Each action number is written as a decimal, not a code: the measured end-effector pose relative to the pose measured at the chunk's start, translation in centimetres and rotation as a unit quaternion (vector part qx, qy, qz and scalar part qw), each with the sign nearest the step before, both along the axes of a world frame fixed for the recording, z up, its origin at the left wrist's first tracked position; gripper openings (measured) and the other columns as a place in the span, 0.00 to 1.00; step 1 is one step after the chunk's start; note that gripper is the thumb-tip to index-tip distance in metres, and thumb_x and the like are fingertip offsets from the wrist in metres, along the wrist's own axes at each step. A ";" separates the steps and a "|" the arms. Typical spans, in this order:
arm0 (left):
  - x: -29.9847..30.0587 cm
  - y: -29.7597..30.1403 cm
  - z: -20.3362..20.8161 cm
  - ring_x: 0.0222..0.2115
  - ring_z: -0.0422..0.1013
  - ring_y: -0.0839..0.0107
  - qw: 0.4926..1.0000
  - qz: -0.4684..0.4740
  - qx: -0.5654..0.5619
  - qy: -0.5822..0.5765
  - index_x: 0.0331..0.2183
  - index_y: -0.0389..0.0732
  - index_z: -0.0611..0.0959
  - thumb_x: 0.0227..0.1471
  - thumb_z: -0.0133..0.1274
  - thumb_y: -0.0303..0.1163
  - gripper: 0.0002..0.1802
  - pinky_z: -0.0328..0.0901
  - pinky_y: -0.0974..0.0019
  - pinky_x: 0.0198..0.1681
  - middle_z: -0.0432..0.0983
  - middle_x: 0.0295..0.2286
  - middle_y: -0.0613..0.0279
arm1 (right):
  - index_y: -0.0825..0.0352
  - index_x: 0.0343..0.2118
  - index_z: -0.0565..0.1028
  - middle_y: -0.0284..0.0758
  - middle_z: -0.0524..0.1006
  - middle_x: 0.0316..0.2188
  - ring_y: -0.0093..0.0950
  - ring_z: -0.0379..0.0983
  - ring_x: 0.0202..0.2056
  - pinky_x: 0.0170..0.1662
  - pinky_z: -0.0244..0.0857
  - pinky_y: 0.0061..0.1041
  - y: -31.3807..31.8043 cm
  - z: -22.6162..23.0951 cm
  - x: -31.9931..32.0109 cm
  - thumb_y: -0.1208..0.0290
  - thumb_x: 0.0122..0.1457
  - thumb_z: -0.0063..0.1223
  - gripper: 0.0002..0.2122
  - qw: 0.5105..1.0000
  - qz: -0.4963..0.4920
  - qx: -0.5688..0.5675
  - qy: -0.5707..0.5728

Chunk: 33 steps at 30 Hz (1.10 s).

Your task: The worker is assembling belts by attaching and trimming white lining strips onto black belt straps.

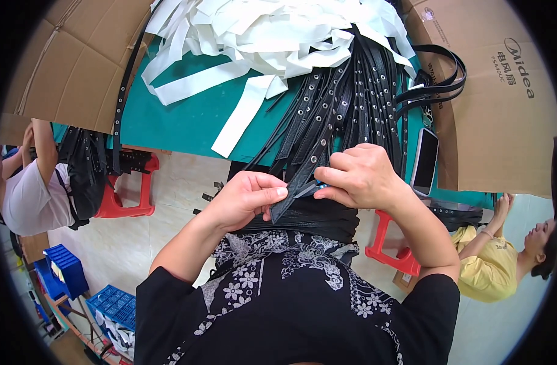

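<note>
Over my lap, my left hand (249, 198) pinches the end of a black strap with metal eyelets (285, 204) between thumb and fingers. My right hand (360, 177) is closed around a small pair of snips (305, 190), whose thin pale blade lies against the strap near its pointed tip. Most of the snips' body is hidden in my fist. Beyond my hands, many similar eyelet straps (366, 91) hang in a dense bunch over the near edge of the green tabletop (187, 125). Further black straps lie across my lap.
White fabric strips (254, 36) are heaped at the back. Cardboard boxes (77, 67) flank the table, and a phone (424, 161) lies at its right. People sit on both sides, near red stools (146, 188). Blue crates (114, 304) stand at lower left.
</note>
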<state>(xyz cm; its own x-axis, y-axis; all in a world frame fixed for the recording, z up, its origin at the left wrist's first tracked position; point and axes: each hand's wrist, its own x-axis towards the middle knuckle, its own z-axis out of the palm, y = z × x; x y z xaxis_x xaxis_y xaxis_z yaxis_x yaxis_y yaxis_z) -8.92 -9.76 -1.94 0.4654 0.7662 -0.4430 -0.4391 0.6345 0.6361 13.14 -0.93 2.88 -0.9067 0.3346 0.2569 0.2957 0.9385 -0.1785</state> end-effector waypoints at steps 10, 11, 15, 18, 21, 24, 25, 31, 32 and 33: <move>0.0 -0.1 -0.2 0.18 0.68 0.81 0.999 0.019 0.026 0.035 0.29 0.35 0.77 0.48 0.50 0.27 0.06 0.63 0.79 0.19 0.73 0.21 0.65 | 0.66 0.25 0.71 0.35 0.68 0.17 0.33 0.67 0.18 0.22 0.60 0.25 -0.1 -1.3 0.1 0.65 0.47 0.53 0.09 0.965 -0.113 -0.198 0.131; -0.1 -0.1 -0.3 0.18 0.68 0.81 0.997 0.017 0.042 0.056 0.29 0.36 0.77 0.48 0.51 0.28 0.05 0.63 0.79 0.19 0.73 0.21 0.66 | 0.67 0.27 0.71 0.36 0.69 0.18 0.33 0.67 0.18 0.23 0.61 0.25 -0.4 -0.7 0.1 0.66 0.47 0.53 0.09 0.960 -0.142 -0.206 0.123; -0.5 -0.2 -1.1 0.20 0.68 0.83 0.992 0.010 0.073 0.106 0.28 0.37 0.77 0.48 0.52 0.28 0.05 0.62 0.79 0.20 0.72 0.21 0.68 | 0.64 0.27 0.71 0.33 0.68 0.16 0.31 0.68 0.18 0.20 0.60 0.27 -2.6 -0.6 0.2 0.61 0.46 0.54 0.12 0.984 -0.084 -0.155 0.007; -0.7 0.0 -1.4 0.20 0.68 0.83 0.991 0.009 0.073 0.109 0.29 0.36 0.77 0.48 0.52 0.28 0.05 0.62 0.79 0.20 0.73 0.22 0.68 | 0.62 0.26 0.71 0.30 0.67 0.15 0.29 0.67 0.16 0.19 0.59 0.26 -3.8 -1.3 -0.3 0.58 0.45 0.54 0.12 0.985 -0.075 -0.156 0.021; -0.6 -0.1 -1.6 0.19 0.68 0.82 0.993 0.010 0.063 0.100 0.29 0.36 0.77 0.48 0.52 0.28 0.06 0.63 0.79 0.19 0.73 0.22 0.67 | 0.62 0.27 0.71 0.30 0.67 0.15 0.28 0.68 0.16 0.19 0.61 0.25 -3.9 -1.7 -0.7 0.57 0.49 0.51 0.12 0.985 -0.066 -0.161 0.011; -0.4 -0.1 -1.6 0.19 0.68 0.82 0.994 0.015 0.057 0.092 0.29 0.36 0.76 0.48 0.52 0.29 0.06 0.63 0.79 0.19 0.73 0.22 0.67 | 0.62 0.26 0.71 0.29 0.67 0.15 0.28 0.68 0.16 0.18 0.61 0.25 -4.0 -2.0 -0.9 0.58 0.49 0.51 0.12 0.984 -0.065 -0.166 0.009; -0.3 -0.2 -1.5 0.19 0.68 0.82 0.994 0.017 0.060 0.090 0.29 0.36 0.76 0.48 0.52 0.29 0.06 0.63 0.79 0.19 0.73 0.22 0.67 | 0.62 0.25 0.70 0.29 0.66 0.15 0.28 0.68 0.15 0.18 0.61 0.25 -4.1 -1.9 -0.9 0.58 0.49 0.51 0.12 0.984 -0.066 -0.165 0.010; -0.1 0.1 -1.5 0.18 0.67 0.83 0.995 0.014 0.051 0.085 0.29 0.36 0.76 0.48 0.52 0.29 0.06 0.64 0.79 0.19 0.70 0.20 0.70 | 0.61 0.24 0.70 0.29 0.65 0.13 0.27 0.67 0.14 0.17 0.59 0.25 -4.0 -1.8 -1.0 0.57 0.48 0.52 0.12 0.986 -0.074 -0.151 0.006; -0.1 0.1 -1.4 0.18 0.67 0.83 0.995 0.014 0.051 0.085 0.29 0.36 0.76 0.48 0.52 0.29 0.06 0.64 0.79 0.19 0.70 0.20 0.70 | 0.61 0.24 0.72 0.29 0.65 0.12 0.27 0.66 0.14 0.17 0.59 0.24 -4.0 -1.7 -1.1 0.57 0.47 0.52 0.12 0.989 -0.071 -0.133 -0.001; -0.1 0.0 -1.4 0.18 0.67 0.84 0.996 0.016 0.042 0.075 0.29 0.36 0.76 0.48 0.52 0.29 0.07 0.64 0.79 0.19 0.69 0.20 0.71 | 0.61 0.24 0.72 0.29 0.65 0.12 0.27 0.66 0.14 0.17 0.59 0.24 -4.0 -1.6 -1.1 0.57 0.47 0.52 0.12 0.989 -0.071 -0.133 -0.001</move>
